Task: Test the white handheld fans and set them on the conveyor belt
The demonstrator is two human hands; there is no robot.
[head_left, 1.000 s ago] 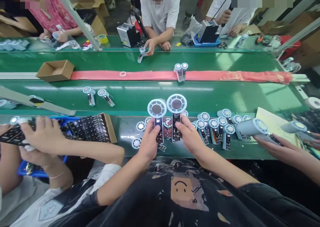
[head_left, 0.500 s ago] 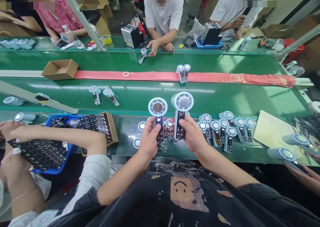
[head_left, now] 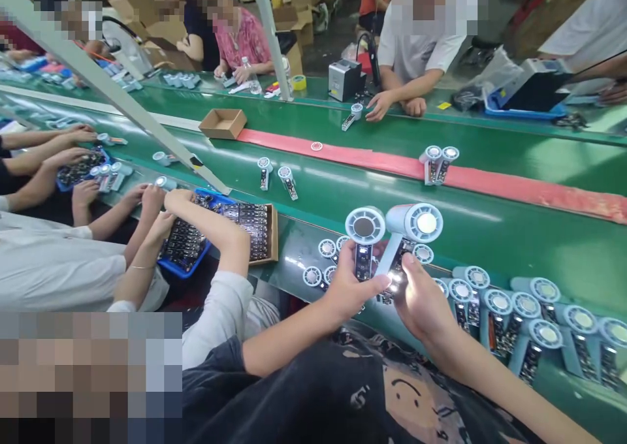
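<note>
My left hand (head_left: 345,288) is closed around the handle of a light blue handheld fan (head_left: 365,226), whose round head has a dark disc at its centre. Its thumb reaches across to the second fan's handle and seems to touch it. That second handheld fan (head_left: 415,223) is in my right hand (head_left: 425,298), head tilted right, with a bright silver disc and an exposed circuit board along the handle. Light glares off the board near my right thumb. The two fans are side by side above the bench. Behind my left hand lie several more fans (head_left: 312,276), partly hidden.
Several open-handled fans (head_left: 526,305) stand to the right. At left, a co-worker's arm (head_left: 210,219) reaches over a blue tray (head_left: 183,269) beside a carton of circuit boards (head_left: 274,234). Two fans (head_left: 288,181) rest on the green belt. A red strip (head_left: 372,158) runs beyond, with a cardboard box (head_left: 223,125).
The view has swung left. My two fans have come closer together, the right one now tilted, and my left thumb has moved over to its handle.
</note>
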